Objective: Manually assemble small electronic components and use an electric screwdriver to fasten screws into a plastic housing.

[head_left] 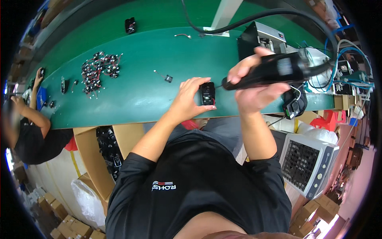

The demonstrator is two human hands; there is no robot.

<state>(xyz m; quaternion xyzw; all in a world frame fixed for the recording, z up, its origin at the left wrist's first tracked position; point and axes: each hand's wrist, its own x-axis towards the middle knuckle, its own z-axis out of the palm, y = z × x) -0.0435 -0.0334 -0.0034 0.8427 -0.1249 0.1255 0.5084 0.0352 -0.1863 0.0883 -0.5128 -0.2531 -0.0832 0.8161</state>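
Note:
On the green bench, my left hand (184, 98) grips a small black plastic housing (207, 95) between thumb and fingers. The housing lies upright to me, a bit of red wire showing near its lower corner. My right hand (251, 97) is wrapped round a black electric screwdriver (274, 71), held nearly level. Its narrow tip points left, beside the housing's upper right edge; whether it touches is too blurred to tell. A thick black cable (274, 12) runs from the tool's rear and loops over the bench.
Left on the bench lies a heap of small wired parts (97, 73), with one loose wired part (168, 78) nearer me. A boxy machine (274, 34) stands back right. A cardboard box (89, 151) holds black parts below. At far left, a co-worker's arm (36, 115) reaches the bench.

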